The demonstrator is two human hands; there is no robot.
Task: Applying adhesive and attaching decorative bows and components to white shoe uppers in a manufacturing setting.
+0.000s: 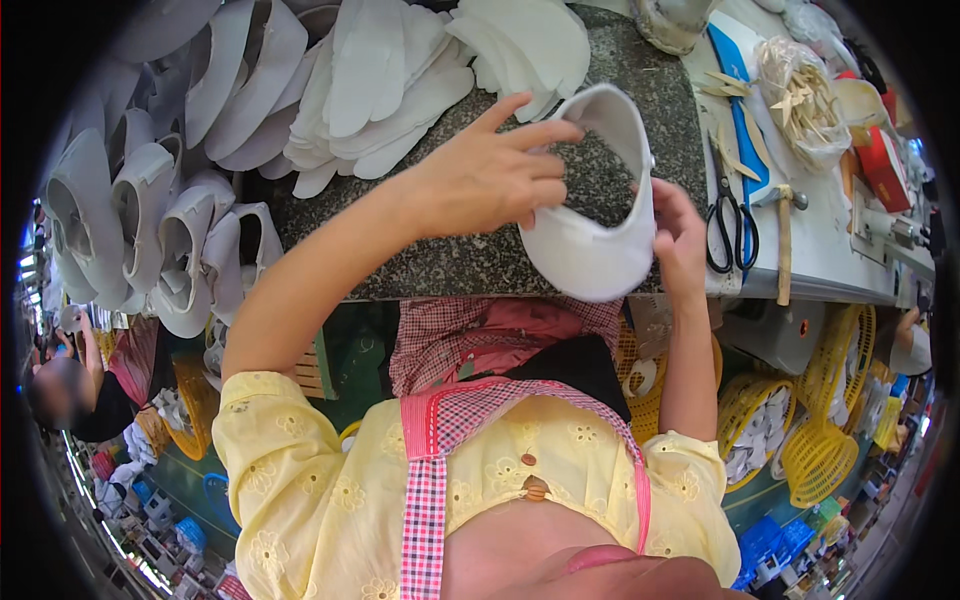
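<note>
A white shoe upper (590, 250) is held up over the front part of the dark speckled stone worktop (440, 265), its rounded toe toward me and its opening facing up. My left hand (500, 175) grips the left rim, with fingers bent over the edge and one fingertip at the opening. On the other side my right hand (680, 235) pinches the upper near a small button-like stud; part of its fingers is hidden behind the piece. Just beyond my left hand lie fanned white insole-shaped pieces (385, 90) and another stack of white pieces (530, 50).
Several white uppers (160, 215) crowd the left side. To the right lie black-handled scissors (733, 225), a hammer (786, 245), a blue strip (735, 90), a bag of wooden sticks (805, 105) and a red box (883, 170). Yellow baskets (820, 465) stand below. Another person (65, 395) is at far left.
</note>
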